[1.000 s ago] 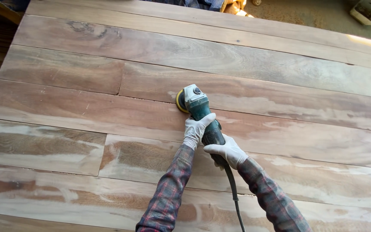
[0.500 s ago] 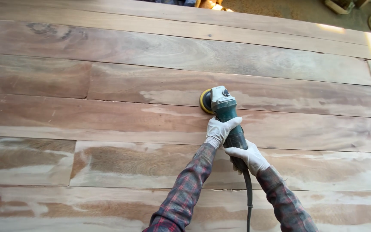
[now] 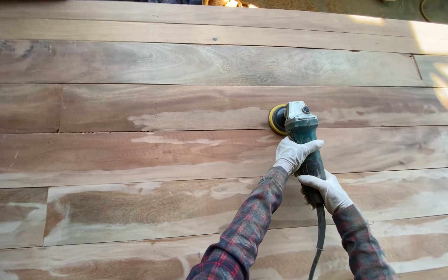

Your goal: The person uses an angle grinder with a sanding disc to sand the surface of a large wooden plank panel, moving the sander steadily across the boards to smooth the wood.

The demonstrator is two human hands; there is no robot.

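Note:
I hold a teal angle grinder [image 3: 303,129] with a yellow sanding disc [image 3: 277,120] pressed against a large surface of joined wooden planks [image 3: 182,103]. My left hand [image 3: 292,153], in a white glove, wraps the front of the tool's body just behind the head. Behind it, my right hand [image 3: 327,191], also white-gloved, grips the rear handle. Both forearms wear plaid sleeves. A black power cord [image 3: 318,243] runs from the handle down toward me. Pale sanded streaks show on the wood to the left of the disc.
The planks [image 3: 130,207] fill nearly the whole view, with pale sanded patches in the near rows and darker wood in the far ones. Bright sunlight falls on the far right [image 3: 447,46]. Beyond the far edge lies a dirt floor [image 3: 307,5].
The grinder and both hands have shifted to the right along the plank, and my view has followed to the right. The grip on the tool is unchanged.

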